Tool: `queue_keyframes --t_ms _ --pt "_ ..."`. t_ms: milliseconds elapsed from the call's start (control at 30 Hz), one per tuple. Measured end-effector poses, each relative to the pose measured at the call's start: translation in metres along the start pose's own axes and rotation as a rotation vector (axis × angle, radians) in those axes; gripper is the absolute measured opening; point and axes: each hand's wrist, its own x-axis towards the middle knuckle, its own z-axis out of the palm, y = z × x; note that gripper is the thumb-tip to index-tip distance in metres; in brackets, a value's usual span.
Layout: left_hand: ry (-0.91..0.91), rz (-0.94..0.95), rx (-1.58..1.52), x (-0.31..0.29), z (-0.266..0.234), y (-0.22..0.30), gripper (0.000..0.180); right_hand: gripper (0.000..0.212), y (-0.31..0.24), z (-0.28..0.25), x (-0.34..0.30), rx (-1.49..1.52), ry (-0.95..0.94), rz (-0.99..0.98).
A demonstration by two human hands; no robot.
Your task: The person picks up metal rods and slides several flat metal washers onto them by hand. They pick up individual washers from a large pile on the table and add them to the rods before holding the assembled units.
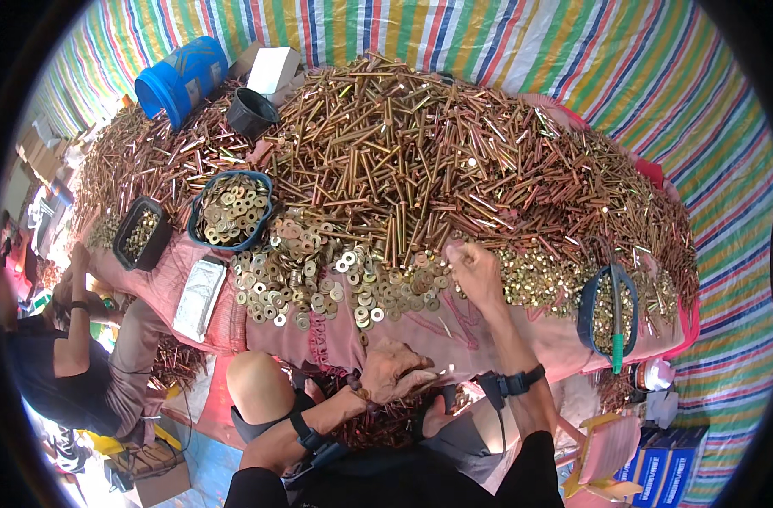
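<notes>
Over pink cloth [272, 340], right fingers [462, 257] curl nearly together beside washers [422, 284].

A surface [272, 340] draped in pink cloth bears a broad heap of long bronze-coloured bolts [395, 140]. Nearer lie loose flat washers [306, 284], with small brass-coloured nuts [534, 279] to their right, a silver packet [200, 300], a black tub [154, 251] and blue baskets [586, 326].

Bolts [395, 161] heaped at rear. Washers [306, 284] before bolts; loose nuts [539, 278] right of washers. Bucket [183, 80] at rear left. Left: basin [234, 247] containing washers. Far right: basket [585, 313] containing nuts.
</notes>
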Motion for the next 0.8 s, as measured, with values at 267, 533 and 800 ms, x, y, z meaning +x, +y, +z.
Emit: queue_keyframes --t_ms 267,533,800 --pt "0.065 -0.038 -0.068 -0.012 0.005 -0.005 0.014 0.046 0.000 0.028 0.042 -0.310 0.045 0.123" --pt "0.044 -0.060 -0.027 -0.013 0.009 -0.003 0.013 0.074 -0.035 0.053 0.060 -0.623 -0.054 0.254" --pt "0.009 -0.088 -0.173 -0.012 0.021 0.011 0.016 0.082 -0.030 0.047 0.063 -0.354 0.023 0.313"
